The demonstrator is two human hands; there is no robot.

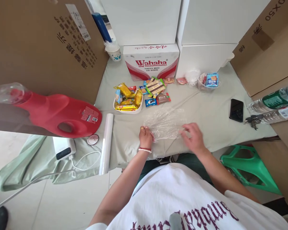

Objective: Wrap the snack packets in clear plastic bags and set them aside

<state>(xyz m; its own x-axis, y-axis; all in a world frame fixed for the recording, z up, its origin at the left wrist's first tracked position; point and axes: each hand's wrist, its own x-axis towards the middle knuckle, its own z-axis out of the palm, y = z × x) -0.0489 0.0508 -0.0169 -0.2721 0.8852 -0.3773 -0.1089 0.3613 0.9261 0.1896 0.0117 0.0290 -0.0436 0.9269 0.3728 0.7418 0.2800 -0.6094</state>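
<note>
A crumpled sheet of clear plastic wrap lies across the table's front, between my hands. My left hand, with a ring and a beaded bracelet, is closed on its left end. Something pinkish shows beside those fingers, too small to name. At the wrap's right end my right hand pinches the edge with thumb and fingertips, slightly blurred. Beyond the wrap stands a white tub of wrapped snacks. Right of it lies a loose pile of snack packets. A roll of plastic wrap rests to the left.
A Wahaha carton stands at the back. A clear bowl of snacks and a phone are on the right, near water bottles. A red jug and a white power bank are left. A green stool stands below.
</note>
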